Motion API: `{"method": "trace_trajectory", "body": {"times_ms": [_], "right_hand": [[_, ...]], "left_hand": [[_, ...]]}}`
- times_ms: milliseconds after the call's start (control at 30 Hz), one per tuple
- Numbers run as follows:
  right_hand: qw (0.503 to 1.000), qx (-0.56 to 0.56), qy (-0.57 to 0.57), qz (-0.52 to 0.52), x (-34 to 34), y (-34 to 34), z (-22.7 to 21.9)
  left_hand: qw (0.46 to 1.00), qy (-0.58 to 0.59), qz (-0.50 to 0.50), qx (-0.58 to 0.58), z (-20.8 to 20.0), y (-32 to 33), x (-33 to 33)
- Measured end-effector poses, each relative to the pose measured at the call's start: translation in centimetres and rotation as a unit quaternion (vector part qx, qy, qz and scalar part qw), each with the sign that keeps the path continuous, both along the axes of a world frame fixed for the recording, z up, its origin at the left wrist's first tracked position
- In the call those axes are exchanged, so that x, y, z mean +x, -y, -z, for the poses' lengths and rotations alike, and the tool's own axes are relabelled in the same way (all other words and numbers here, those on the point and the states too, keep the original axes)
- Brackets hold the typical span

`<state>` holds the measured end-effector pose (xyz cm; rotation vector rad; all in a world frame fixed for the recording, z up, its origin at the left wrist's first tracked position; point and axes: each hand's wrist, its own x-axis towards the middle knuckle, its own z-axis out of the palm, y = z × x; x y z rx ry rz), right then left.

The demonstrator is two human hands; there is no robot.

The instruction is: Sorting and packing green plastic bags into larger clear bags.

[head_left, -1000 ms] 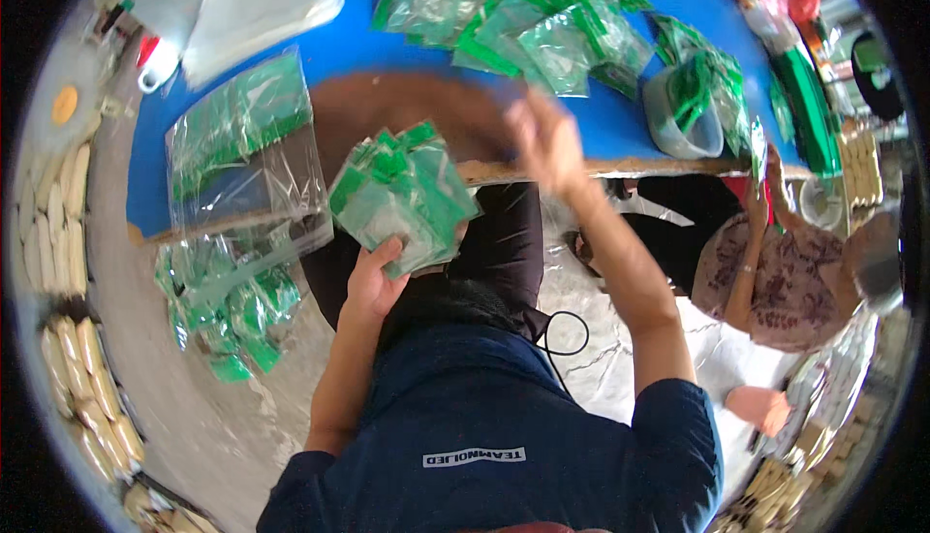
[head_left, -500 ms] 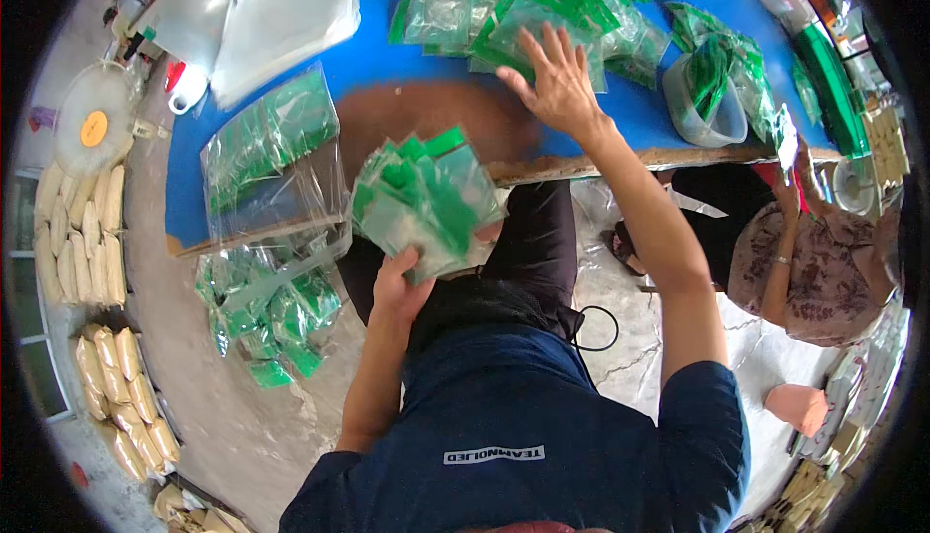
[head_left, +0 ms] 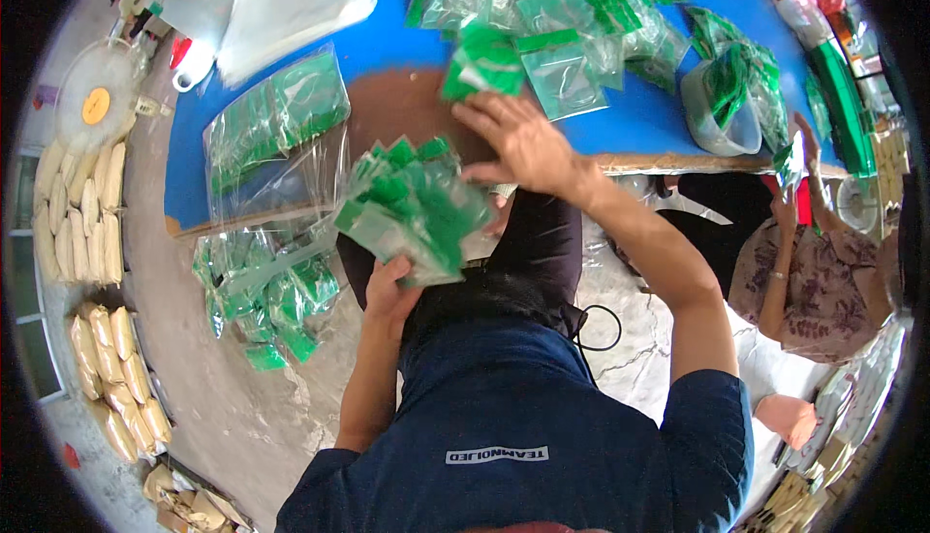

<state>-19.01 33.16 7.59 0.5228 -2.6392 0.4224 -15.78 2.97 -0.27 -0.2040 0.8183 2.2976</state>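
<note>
Over my lap, my left hand is closed around the lower edge of a fanned stack of small clear bags with green tops. Just right of the stack is my right hand, palm down with its thumb apart from the fingers. Its fingertips touch a single green-topped bag at the near side of the loose pile. That pile of green-and-clear bags spreads over the far part of the blue table. The undersides of my right fingers are hidden.
A large clear bag of green packets lies at the table's left edge, with more green packets hanging below. Clear plastic sheets lie far left. A plastic tub stands right. Another person's patterned sleeve shows at the right.
My right hand has come back from the pile toward the stack, and a green bag at its fingertips has shifted nearer. My left hand still holds the stack, which is now fanned differently.
</note>
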Motion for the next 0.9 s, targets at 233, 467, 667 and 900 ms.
{"method": "trace_trajectory", "body": {"times_ms": [233, 467, 667, 900], "right_hand": [[0.997, -0.032, 0.067, -0.03, 5.0, 1.1, 0.8], [0.549, -0.796, 0.23, 0.111, 7.5, 6.7, 0.4], [0.97, 0.013, -0.039, 0.24, 5.6, -4.6, -0.8], [0.963, -0.168, 0.186, -0.1, 4.5, 0.7, -1.9]], "left_hand": [[0.998, -0.055, 0.033, 0.023, 2.0, 2.9, 0.8], [0.992, -0.011, 0.03, 0.124, 0.6, -3.0, -0.2], [0.997, 0.026, 0.008, 0.078, 0.8, -1.7, 0.5], [0.998, -0.006, 0.004, 0.061, 1.3, -3.0, 0.5]]}}
